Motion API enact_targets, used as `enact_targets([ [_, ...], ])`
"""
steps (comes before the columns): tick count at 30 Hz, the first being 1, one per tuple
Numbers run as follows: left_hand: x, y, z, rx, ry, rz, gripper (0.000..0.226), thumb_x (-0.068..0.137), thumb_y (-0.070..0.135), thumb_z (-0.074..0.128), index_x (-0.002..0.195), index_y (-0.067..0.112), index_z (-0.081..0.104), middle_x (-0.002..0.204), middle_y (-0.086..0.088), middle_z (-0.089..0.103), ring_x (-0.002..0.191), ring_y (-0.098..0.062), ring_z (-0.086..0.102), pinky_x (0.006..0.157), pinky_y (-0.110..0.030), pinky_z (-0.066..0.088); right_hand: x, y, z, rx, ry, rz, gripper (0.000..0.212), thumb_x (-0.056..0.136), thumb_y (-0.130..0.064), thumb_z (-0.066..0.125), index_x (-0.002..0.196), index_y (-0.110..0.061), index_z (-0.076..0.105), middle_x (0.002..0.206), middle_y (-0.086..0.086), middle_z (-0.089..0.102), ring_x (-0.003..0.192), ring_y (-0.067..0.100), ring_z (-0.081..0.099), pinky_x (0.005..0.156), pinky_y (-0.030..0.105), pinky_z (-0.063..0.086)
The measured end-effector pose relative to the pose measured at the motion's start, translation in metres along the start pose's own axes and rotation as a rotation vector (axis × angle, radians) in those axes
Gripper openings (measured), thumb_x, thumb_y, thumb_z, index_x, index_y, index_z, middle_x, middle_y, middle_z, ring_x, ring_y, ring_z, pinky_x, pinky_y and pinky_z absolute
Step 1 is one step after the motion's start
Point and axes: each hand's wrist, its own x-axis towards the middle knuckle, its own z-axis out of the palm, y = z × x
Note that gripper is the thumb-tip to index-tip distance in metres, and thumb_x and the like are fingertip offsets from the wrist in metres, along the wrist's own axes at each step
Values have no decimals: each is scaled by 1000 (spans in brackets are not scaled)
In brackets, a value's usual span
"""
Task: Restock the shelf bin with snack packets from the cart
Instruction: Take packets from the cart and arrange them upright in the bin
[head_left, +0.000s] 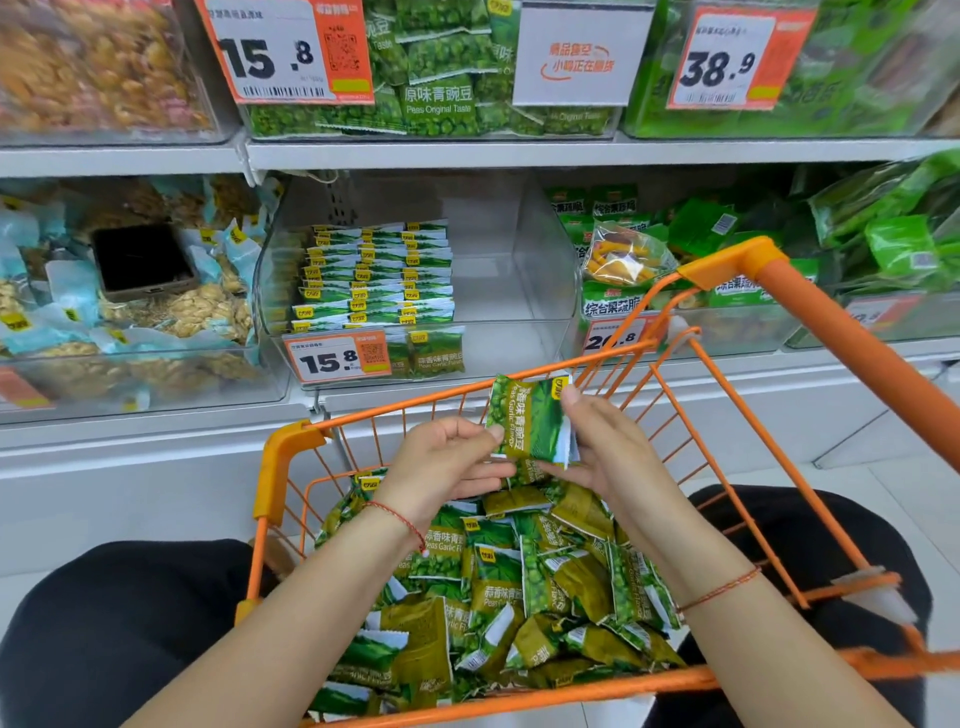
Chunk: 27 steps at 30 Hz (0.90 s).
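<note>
Orange wire cart (291, 447) holds a loose heap of green garlic-pea snack packets (498, 597); too many and too overlapped to count. Both hands work above the heap, near the cart's far rim. Left hand (447, 462) and right hand (608, 457) together hold a small stack of packets (530, 421), upright, printed face toward the camera; left fingertips pinch its left edge, right thumb lies over the top right corner with fingers behind. Number of packets in the stack cannot be told.

Clear shelf bin (545, 270) on the lower shelf, straight ahead: packets of the same kind stand in three neat rows (374, 275) filling its left part; the right part shows bare clear wall and floor. One price tag (337, 358) reading 15.8 is clipped to the bin's front.

Neighbouring bins: nut packs in pale blue wrappers (130, 312) to the left, with a dark flat device (143, 260) lying on them; mixed green packs (623, 249) to the right. Upper shelf carries more green pea bags (436, 78) and two price tags. White tiled floor (883, 493) below.
</note>
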Motion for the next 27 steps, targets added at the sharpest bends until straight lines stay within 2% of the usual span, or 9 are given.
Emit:
enact_targets([
  [2,-1,-1,4,68,-2,19,13,90,17,62,82,8,56,84,-10,69,65,-12,71,59,-20,57,0,1,1,-64,-16,-19,56,73,-38,71,117,-11,53,114,7,64,98,15,67,85,33,57],
  [4,-3,-3,7,166,-47,25,16,91,19,61,81,9,56,78,-8,71,67,-12,71,60,-21,58,0,2,1,-99,24,-46,42,77,-21,75,113,-14,56,106,6,69,96,19,68,86,33,56],
  [7,-2,-5,5,330,-93,61,19,93,28,58,82,13,60,76,-1,72,66,-10,69,63,-24,57,2,2,-5,-22,141,-50,35,81,-18,73,114,-12,60,107,7,70,96,20,67,80,30,54],
  [11,2,-14,-7,957,-91,273,23,92,37,57,78,22,66,78,5,72,72,-10,66,72,-25,54,2,-3,-14,237,263,-20,24,84,-24,70,106,-20,61,104,3,70,98,19,64,90,33,49],
  [15,0,-40,2,1411,-334,331,25,94,27,53,117,26,65,110,3,69,100,-15,63,85,-32,53,1,-6,-14,406,250,68,57,82,-30,70,132,-12,51,120,7,65,116,27,59,88,35,52],
  [18,1,-60,10,1655,-521,402,60,86,4,51,140,31,43,134,-3,54,117,-26,54,82,-38,51,-1,-6,-12,423,231,83,60,81,-34,71,134,-15,51,136,8,55,128,29,50,92,40,51],
  [22,3,-66,18,1792,-536,531,60,90,2,49,142,31,41,131,-4,49,107,-29,57,63,-34,40,-1,-6,-12,404,210,79,45,86,-31,67,127,-17,56,125,5,64,117,23,58,101,44,47],
  [24,5,-58,15,1757,-540,594,48,95,8,48,138,30,48,127,-3,53,107,-26,57,69,-35,43,-1,-6,-12,388,214,86,44,85,-30,67,125,-16,56,117,3,67,111,21,62,96,42,49],
  [27,5,-32,0,1630,-554,616,31,98,25,49,127,31,60,117,5,61,103,-14,58,79,-27,45,-2,-8,-12,401,229,88,24,89,-26,63,111,-17,62,95,-1,72,90,16,68,75,32,55],
])
